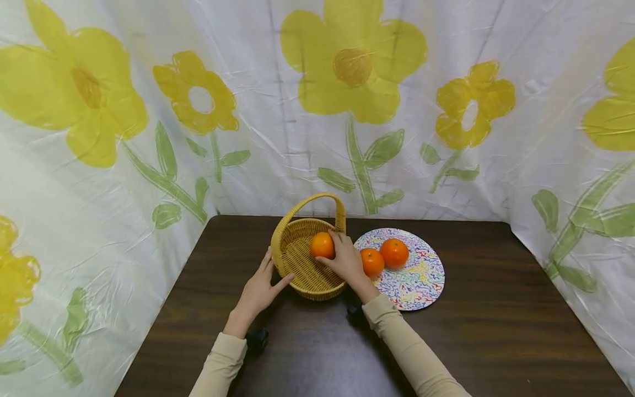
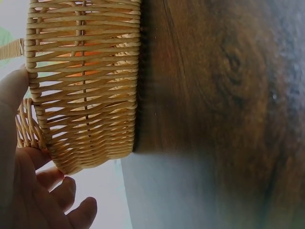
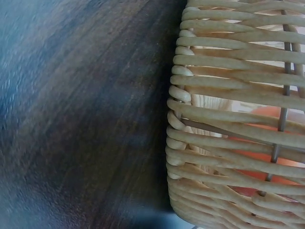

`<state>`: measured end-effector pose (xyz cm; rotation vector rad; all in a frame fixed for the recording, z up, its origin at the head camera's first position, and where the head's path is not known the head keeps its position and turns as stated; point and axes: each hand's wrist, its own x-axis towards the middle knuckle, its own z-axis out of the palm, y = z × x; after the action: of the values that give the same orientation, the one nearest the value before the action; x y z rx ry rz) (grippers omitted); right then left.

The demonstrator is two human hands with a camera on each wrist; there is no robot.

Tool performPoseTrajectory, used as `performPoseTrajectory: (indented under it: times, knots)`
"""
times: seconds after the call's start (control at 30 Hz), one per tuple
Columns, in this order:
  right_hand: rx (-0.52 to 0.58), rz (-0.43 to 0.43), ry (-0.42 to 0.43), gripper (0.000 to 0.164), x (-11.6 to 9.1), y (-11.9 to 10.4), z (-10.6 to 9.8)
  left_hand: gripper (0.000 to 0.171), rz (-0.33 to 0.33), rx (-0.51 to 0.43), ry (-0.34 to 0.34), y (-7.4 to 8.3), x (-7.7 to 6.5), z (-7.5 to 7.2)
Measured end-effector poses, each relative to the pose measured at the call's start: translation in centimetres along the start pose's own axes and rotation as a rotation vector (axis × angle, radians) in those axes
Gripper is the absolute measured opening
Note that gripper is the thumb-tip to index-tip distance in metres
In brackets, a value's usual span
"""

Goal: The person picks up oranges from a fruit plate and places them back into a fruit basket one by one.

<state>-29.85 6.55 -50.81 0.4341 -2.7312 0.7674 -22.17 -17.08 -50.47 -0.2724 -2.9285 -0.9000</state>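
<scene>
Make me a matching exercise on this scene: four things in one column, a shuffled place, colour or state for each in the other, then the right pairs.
1. left hand
2. right hand
3. patterned disc
4. table

A. dark brown, with a wood grain
B. holding an orange inside the basket
C. bearing two oranges
D. touching the basket's side

Pairs: 1-D, 2-B, 3-C, 4-A

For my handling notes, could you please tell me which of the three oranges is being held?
The orange inside the basket, gripped by the right hand; the other two oranges lie on the patterned plate, outside the basket.
</scene>
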Motion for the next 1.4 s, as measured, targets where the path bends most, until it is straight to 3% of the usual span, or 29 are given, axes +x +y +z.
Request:
performPoseTrajectory:
  times: [0.17, 0.8, 1.27, 1.4]
  knots:
    - [-0.041, -0.012, -0.018, 0.082, -0.1, -0.14, -0.04, 0.08, -0.01, -0.004, 0.001, -0.02, -0.08, 0.12]
    - [0.007, 0.004, 0.039, 0.074, -0.19, 0.07, 0.23, 0.077, 0.008, -0.025, 0.007, 0.11, -0.15, 0.15]
    - [-0.004, -0.028, 0.055, 0.056, -0.2, 0.19, 0.12, 0.077, 0.029, -0.03, 0.003, 0.02, -0.02, 0.2]
    - [0.043, -0.029, 0.056, 0.053, -0.08, 0.23, -0.1, 0.078, 0.03, -0.02, -0.007, 0.02, 0.1, 0.09]
